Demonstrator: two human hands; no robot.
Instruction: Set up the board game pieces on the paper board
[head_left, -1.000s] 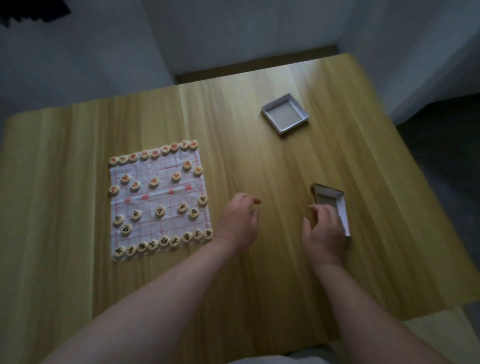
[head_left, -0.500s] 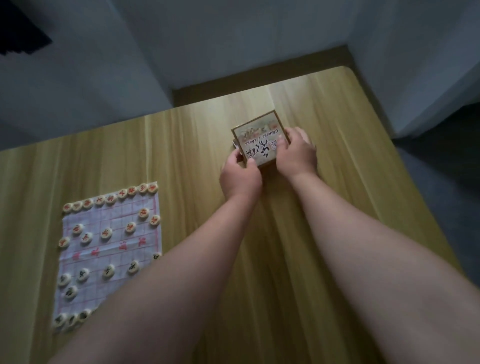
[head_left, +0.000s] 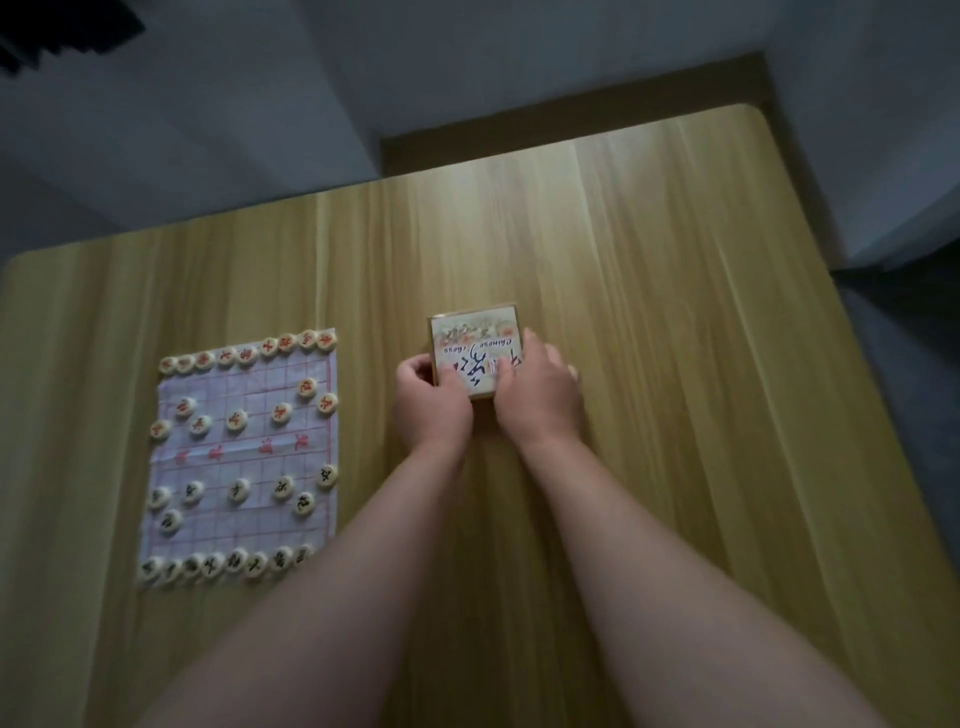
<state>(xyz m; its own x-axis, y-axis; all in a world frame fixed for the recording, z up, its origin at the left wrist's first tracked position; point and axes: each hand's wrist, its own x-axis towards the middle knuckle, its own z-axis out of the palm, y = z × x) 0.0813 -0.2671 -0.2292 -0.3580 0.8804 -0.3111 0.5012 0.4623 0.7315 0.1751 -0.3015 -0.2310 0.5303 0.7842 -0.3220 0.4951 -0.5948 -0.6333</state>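
Note:
The paper board lies on the left of the wooden table, marked with a red grid. Round cream game pieces stand on it: red-lettered pieces along the far edge and upper half, black-lettered pieces along the near edge and lower half. To its right sits the closed game box with a printed lid. My left hand grips the box's left side. My right hand grips its right side, fingers lying over the lid.
The table's far edge meets a grey wall, with a dark gap behind it. A dark floor lies beyond the table's right edge.
A second ago the box lay as two open halves apart on the table. Now it is closed with the lid on, held between both hands, nearer the board than half a second ago.

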